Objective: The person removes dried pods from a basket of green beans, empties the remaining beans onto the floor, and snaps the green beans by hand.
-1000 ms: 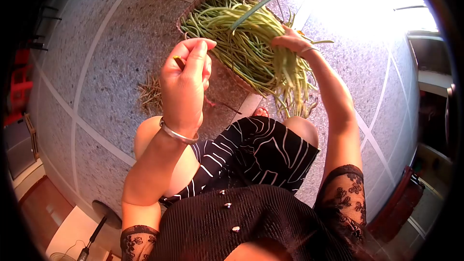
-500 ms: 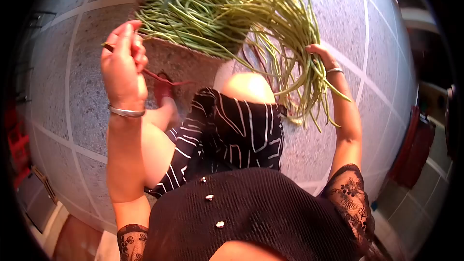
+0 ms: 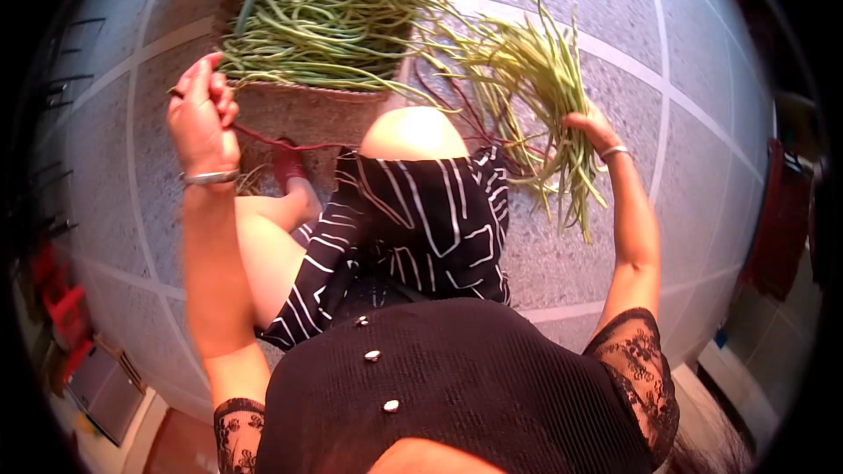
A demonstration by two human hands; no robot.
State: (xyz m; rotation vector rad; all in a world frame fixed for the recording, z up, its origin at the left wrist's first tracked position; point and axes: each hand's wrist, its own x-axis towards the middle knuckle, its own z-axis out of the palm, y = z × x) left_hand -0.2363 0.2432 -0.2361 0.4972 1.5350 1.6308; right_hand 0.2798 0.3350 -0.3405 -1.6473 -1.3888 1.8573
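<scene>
On the right, my right hand (image 3: 595, 129) grips a thick bunch of long green beans (image 3: 540, 66), held over the floor beside my knee. My left hand (image 3: 204, 114) is closed at the left, by the near-left corner of a basket (image 3: 329, 90). A small dark piece sticks out at its thumb side, and a dark red strand (image 3: 299, 147) runs from it toward my knee. Many long green beans (image 3: 325, 26) fill the basket. A few loose beans and dark red strands lie under and beside the held bunch.
A foot in a red shoe (image 3: 290, 162) rests below the basket, near some dry scraps (image 3: 252, 180) on the tiled floor (image 3: 562, 276). Red items (image 3: 63, 303) stand at the far left, and a dark red object (image 3: 774, 211) at the far right.
My right hand has drawn the bunch out of the basket to the right. My left hand has moved left, and the red strand from it now stretches out longer toward my knee.
</scene>
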